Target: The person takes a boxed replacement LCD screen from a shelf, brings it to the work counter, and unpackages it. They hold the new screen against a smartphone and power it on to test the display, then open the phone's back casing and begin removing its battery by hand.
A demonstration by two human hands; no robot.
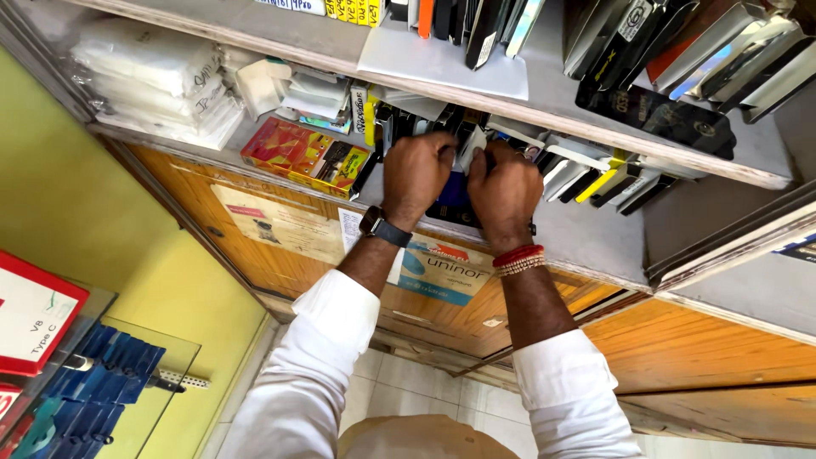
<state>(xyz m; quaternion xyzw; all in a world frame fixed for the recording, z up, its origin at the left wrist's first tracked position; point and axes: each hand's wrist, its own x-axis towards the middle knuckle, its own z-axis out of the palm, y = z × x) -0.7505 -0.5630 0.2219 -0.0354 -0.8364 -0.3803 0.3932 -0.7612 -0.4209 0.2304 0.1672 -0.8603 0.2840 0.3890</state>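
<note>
Grey shelf [586,242], packed with boxes: our left hand [416,174] and right hand [506,191] both grip dark blue box [453,197] in the row. We judge mid-pull; next needs a straight draw.

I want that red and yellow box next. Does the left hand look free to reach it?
Probably yes: the red and yellow box lies uncovered on the shelf just beside the left hand, though that hand is busy among the upright packages.

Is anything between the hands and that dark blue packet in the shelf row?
Nothing visible. The left hand and right hand are already on the row of upright packets, fingers around the dark blue packet. Neighbouring packets press close on both sides.
</note>
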